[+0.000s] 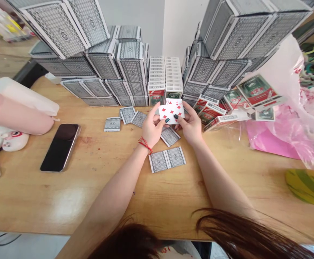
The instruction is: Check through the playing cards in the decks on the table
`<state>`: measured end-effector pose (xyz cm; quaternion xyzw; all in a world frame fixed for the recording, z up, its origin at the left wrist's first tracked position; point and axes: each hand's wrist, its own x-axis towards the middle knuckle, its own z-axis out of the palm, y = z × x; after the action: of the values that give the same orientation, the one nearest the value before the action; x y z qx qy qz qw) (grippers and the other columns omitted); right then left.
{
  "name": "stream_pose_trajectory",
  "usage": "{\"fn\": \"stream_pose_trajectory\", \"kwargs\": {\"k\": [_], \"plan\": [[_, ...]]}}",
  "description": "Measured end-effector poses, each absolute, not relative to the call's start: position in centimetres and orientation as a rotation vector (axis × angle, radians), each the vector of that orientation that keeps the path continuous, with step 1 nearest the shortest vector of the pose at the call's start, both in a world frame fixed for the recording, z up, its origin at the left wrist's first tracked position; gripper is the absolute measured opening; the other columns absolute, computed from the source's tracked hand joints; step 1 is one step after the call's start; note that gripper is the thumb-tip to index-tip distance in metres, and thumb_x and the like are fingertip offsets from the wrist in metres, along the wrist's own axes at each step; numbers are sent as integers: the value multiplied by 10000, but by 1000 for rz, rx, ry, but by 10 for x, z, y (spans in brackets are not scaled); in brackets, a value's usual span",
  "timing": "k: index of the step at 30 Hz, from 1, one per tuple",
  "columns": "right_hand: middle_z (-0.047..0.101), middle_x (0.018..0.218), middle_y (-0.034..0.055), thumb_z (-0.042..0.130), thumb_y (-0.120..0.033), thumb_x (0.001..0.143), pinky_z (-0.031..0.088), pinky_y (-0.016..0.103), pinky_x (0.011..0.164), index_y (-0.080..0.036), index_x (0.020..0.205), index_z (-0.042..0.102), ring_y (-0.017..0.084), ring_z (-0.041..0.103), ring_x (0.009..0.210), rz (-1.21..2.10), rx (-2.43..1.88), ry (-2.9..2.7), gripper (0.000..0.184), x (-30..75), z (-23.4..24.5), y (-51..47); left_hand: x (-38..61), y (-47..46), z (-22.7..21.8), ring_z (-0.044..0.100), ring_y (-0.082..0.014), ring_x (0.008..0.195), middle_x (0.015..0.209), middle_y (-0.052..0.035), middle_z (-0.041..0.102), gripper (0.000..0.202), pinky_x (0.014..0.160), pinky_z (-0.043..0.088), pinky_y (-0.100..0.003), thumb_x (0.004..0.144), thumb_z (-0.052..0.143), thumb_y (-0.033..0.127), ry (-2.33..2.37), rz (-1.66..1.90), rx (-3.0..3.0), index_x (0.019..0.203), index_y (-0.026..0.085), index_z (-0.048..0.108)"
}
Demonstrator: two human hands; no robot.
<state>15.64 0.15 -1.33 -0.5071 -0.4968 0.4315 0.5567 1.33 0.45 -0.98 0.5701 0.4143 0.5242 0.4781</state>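
Observation:
Between my two hands are face-up playing cards (pixel 171 109) with red diamonds; a five lies in front and a six shows behind its top edge. My left hand (pixel 154 126), with a red cord at the wrist, pinches their left side. On their right side my right hand (pixel 189 124) is closed, its thumb on the front card. Beneath and beside the hands, grey-patterned card pieces (pixel 170 136) lie on the table, among them a joined pair (pixel 167 159). More such pieces (pixel 128 115) lie left of my left hand. Some are partly hidden by it.
Grey-patterned block stacks (pixel 131 64) rise on the left, with others (pixel 216 68) on the right. Between them stand rows of card boxes (pixel 165 73). Loose card boxes (pixel 212 111) lean at right beside pink plastic wrap (pixel 270 138). A phone (pixel 60 147) and tape roll (pixel 308 185) lie on the table (pixel 97 194).

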Motion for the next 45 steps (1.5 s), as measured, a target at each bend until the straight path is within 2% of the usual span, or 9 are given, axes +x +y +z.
{"fn": "stream_pose_trajectory", "kwargs": {"k": [3, 10, 18, 25, 35, 42, 45], "plan": [[613, 685, -9, 592, -399, 732, 482, 294, 423, -290, 1287, 361, 137, 555, 478, 1023, -1201, -1175, 611, 157, -13, 2, 13, 4, -8, 646, -169, 691, 677, 20, 606, 529, 635, 597, -348, 784, 545, 218, 1023, 1282, 1388, 1278, 294, 368], [615, 681, -2, 578, -389, 745, 496, 323, 442, -270, 1307, 345, 159, 573, 501, 1020, -1208, -1167, 620, 157, -14, 2, 13, 3, -5, 655, -202, 779, 701, -1, 634, 561, 612, 587, -317, 777, 564, 221, 1013, 1245, 1320, 1296, 279, 359], [640, 748, 27, 561, -438, 749, 515, 346, 470, -260, 1328, 321, 182, 601, 555, 1034, -1221, -1186, 651, 159, -15, 2, 12, 4, -5, 648, -142, 637, 696, 10, 647, 527, 600, 576, -268, 786, 550, 217, 1019, 1260, 1383, 1280, 246, 372], [636, 720, 19, 577, -455, 732, 481, 308, 416, -258, 1289, 355, 150, 560, 476, 1049, -1232, -1180, 631, 159, -14, 1, 11, 6, -10, 633, -126, 639, 722, 8, 647, 495, 595, 574, -257, 792, 541, 250, 1018, 1271, 1429, 1264, 243, 391], [636, 701, 21, 584, -469, 721, 496, 320, 432, -269, 1274, 341, 180, 596, 520, 1061, -1247, -1182, 637, 158, -13, 1, 11, 8, -12, 615, -119, 593, 682, 18, 626, 503, 589, 583, -282, 778, 560, 249, 1000, 1290, 1433, 1259, 243, 413], [631, 704, 20, 586, -481, 712, 488, 321, 431, -273, 1267, 337, 176, 587, 503, 1066, -1239, -1192, 643, 157, -11, 0, 13, 6, -10, 633, -131, 647, 878, -29, 638, 525, 595, 584, -292, 761, 583, 218, 988, 1276, 1345, 1254, 256, 407], [632, 708, 18, 590, -490, 705, 488, 320, 431, -278, 1246, 342, 174, 584, 497, 1064, -1237, -1187, 632, 157, -11, 0, 13, 6, -9, 637, -138, 661, 906, -42, 632, 557, 598, 581, -290, 746, 600, 202, 965, 1251, 1299, 1259, 258, 391]]}}
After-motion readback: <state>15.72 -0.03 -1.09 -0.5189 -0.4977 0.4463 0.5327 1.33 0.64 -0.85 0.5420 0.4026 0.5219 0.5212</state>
